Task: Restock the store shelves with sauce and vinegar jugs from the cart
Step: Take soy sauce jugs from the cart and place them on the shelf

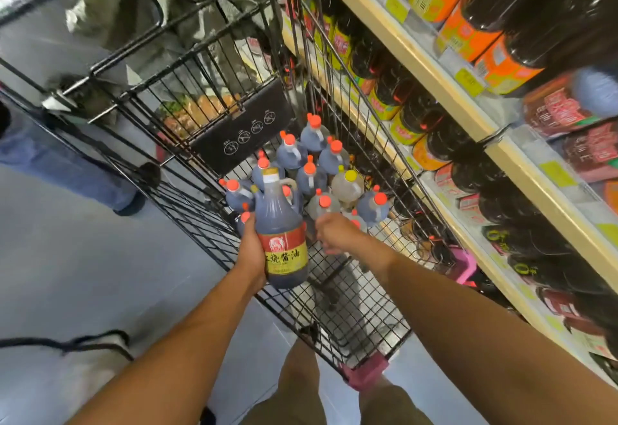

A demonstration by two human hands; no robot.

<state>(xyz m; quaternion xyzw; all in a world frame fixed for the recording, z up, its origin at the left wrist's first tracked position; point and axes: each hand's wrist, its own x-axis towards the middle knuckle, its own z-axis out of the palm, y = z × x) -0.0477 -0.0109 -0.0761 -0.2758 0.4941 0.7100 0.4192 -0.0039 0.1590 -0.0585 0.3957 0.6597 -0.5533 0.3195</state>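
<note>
At the far left, a jeans leg [67,170] stands on the grey floor [83,274]. The left hand [250,250] grips a dark sauce jug [282,224] around its body, fingers wrapped behind the red-and-yellow label, and holds it upright above the wire cart [351,297]. More dark jugs [311,170] with orange caps stand clustered in the basket behind it, a pale jug [349,183] with a yellow cap among them. The right hand [334,234] reaches down among the nearest caps; motion blur hides whether its fingers hold anything. On the right, shelves [431,70] carry rows of dark bottles [414,116] with orange and yellow labels.
</note>
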